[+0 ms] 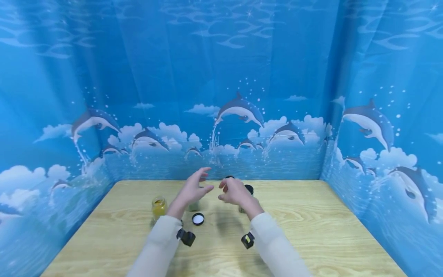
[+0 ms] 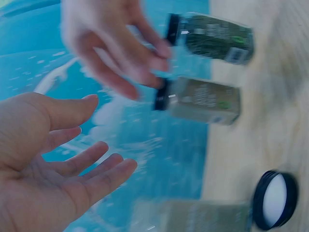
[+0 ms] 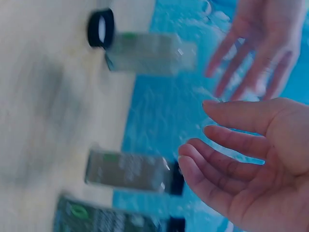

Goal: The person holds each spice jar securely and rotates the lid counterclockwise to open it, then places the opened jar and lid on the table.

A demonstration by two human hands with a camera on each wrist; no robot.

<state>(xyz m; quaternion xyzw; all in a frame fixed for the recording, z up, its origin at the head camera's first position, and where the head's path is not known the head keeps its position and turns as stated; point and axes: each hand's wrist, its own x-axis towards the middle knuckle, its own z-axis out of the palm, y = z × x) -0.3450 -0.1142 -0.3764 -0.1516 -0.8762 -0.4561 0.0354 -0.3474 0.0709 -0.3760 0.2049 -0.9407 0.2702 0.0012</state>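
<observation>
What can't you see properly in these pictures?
- Head view: the left hand covers most of the open jar behind it, so what it holds is hidden.
- Head view: the right hand hides most of the two black-capped jars.
- Both wrist views: blur makes the jar labels unreadable.
- Left wrist view: the bottom edge cuts off the open jar.

From my remote seat: uncapped jar (image 1: 194,206) mostly hidden behind my left hand (image 1: 194,189); capped jars (image 1: 246,196) half covered by my right hand (image 1: 233,191); jar labels (image 2: 205,99) motion-blurred, unreadable; nearest jar (image 3: 104,218) cut off by the frame edge.
</observation>
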